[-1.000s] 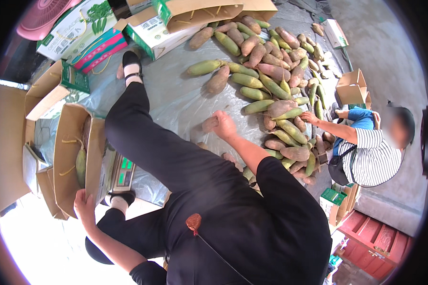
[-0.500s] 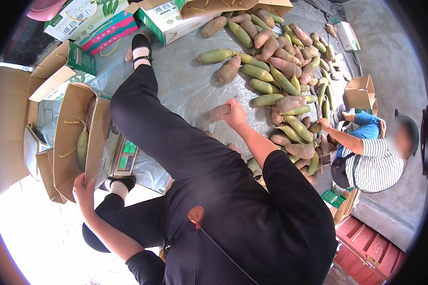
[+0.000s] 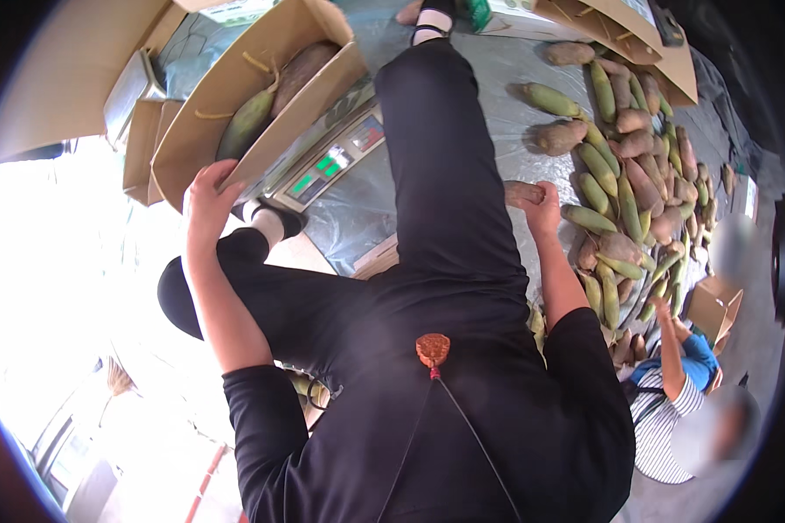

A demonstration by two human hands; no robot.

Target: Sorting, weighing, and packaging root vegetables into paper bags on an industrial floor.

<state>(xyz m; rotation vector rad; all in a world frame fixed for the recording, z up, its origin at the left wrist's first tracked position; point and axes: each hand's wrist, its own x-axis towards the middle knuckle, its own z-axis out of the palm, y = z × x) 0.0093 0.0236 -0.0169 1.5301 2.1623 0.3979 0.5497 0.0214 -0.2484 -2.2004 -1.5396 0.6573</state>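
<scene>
My left hand (image 3: 208,196) has its fingers closed over the near edge of a tall open cardboard box (image 3: 310,98). Inside that box lie a green radish (image 3: 249,122) and a large brownish-red sweet potato (image 3: 303,77). The box rests on a scale (image 3: 323,166) with a lit green display. Beyond my knee, my right hand (image 3: 545,211) grips a small sweet potato (image 3: 523,193), its far end showing past my fingers. To the right of that hand, a big pile of green radishes (image 3: 598,167) and sweet potatoes (image 3: 644,185) spreads over plastic sheeting.
A co-worker in a striped shirt (image 3: 658,444) reaches toward the pile's near right end. Open cartons stand at the far right (image 3: 619,33) and beside the co-worker (image 3: 713,307). Another carton (image 3: 144,144) adjoins the box on the left. My outstretched leg (image 3: 440,148) lies between box and pile.
My view has swung left, so box, scale and pile all sit elsewhere in the picture. The left hand stays on the box edge; the right still holds the sweet potato. The co-worker's arm has shifted.
</scene>
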